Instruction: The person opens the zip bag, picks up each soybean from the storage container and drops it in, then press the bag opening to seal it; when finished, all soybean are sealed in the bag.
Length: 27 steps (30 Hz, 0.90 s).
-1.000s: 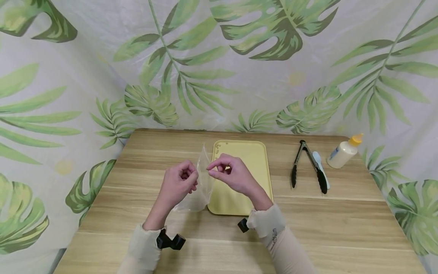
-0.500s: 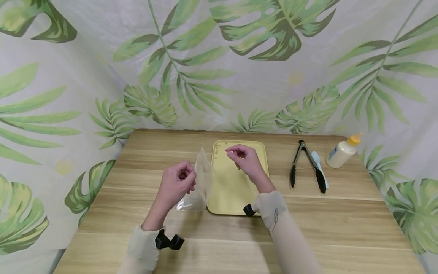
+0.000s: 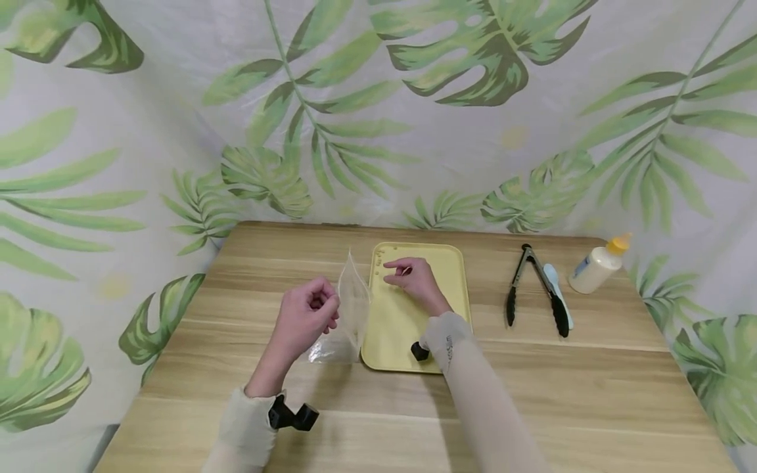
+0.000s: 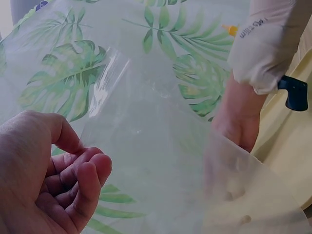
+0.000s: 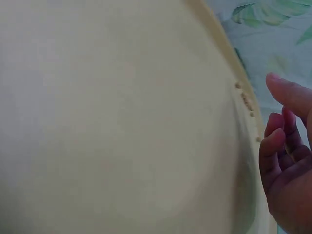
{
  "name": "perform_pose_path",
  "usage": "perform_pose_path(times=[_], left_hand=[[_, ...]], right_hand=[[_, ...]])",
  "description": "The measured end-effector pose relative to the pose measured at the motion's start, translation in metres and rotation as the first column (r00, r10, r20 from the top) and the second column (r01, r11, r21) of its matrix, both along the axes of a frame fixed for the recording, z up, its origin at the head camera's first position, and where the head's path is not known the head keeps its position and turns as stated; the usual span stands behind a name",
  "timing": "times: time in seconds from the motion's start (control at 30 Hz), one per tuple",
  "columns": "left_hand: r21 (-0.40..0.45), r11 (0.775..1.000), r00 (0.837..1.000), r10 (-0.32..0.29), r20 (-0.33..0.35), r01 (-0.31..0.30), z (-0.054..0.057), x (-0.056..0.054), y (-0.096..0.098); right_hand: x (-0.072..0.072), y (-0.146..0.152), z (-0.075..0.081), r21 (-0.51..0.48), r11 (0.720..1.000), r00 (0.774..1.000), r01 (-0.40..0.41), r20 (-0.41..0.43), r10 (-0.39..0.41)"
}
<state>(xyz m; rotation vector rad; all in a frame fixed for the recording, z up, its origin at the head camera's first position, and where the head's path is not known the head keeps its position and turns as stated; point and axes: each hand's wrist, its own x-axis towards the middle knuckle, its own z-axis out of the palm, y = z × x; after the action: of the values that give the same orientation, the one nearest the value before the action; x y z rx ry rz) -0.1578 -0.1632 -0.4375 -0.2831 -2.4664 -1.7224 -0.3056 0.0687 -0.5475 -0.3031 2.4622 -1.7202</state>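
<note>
My left hand (image 3: 306, 314) pinches the edge of a clear plastic bag (image 3: 355, 305), which hangs with its mouth parted beside the tray's left edge. In the left wrist view, thumb and index finger of that hand (image 4: 63, 170) grip the see-through film (image 4: 141, 122). Over the yellow tray (image 3: 390, 335) is my right hand (image 3: 415, 281), thumb and index finger apart, nothing seen between them. Several small brown pieces (image 3: 379, 260) lie in the tray's far left corner, just left of the right fingertips. The right wrist view shows those pieces (image 5: 246, 100) along the tray rim near the thumb.
Black-tipped tongs (image 3: 535, 289) lie spread on the wooden table (image 3: 591, 394), right of the tray. A light blue spoon (image 3: 558, 292) rests partly under one arm of the tongs. Behind it lies a tilted white bottle (image 3: 596, 268) with an orange cap. A leaf-print cloth hangs behind.
My right hand has left the bag's edge and moved right over the tray, then slightly left toward the small pieces. The left hand stays in place, holding the bag.
</note>
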Motion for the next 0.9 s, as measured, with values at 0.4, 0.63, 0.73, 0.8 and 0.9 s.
perform_pose_path(times=[0.4, 0.63, 0.73, 0.8, 0.9], left_hand=[[-0.010, 1.000, 1.000, 0.002, -0.011, -0.002, -0.001, -0.001, -0.004], [-0.008, 1.000, 1.000, 0.011, -0.013, -0.011, -0.001, -0.001, -0.006], [-0.009, 1.000, 1.000, 0.009, -0.013, -0.009, -0.003, -0.001, -0.007], [-0.012, 1.000, 1.000, 0.010, -0.012, -0.010, -0.004, -0.001, -0.008], [-0.015, 1.000, 1.000, 0.014, -0.014, -0.015, -0.004, -0.001, -0.010]], right_hand=[[-0.007, -0.016, -0.009, 0.129, 0.991, 0.999, 0.040, -0.030, -0.036], [-0.011, -0.021, -0.011, 0.159, 0.985, 0.997, 0.069, -0.032, -0.065], [-0.012, -0.024, -0.013, 0.173, 0.982, 0.996, 0.081, -0.034, -0.076], [-0.012, -0.025, -0.013, 0.185, 0.979, 0.996, 0.089, -0.034, -0.084], [-0.012, -0.028, -0.012, 0.199, 0.975, 0.995, 0.098, -0.031, -0.094]])
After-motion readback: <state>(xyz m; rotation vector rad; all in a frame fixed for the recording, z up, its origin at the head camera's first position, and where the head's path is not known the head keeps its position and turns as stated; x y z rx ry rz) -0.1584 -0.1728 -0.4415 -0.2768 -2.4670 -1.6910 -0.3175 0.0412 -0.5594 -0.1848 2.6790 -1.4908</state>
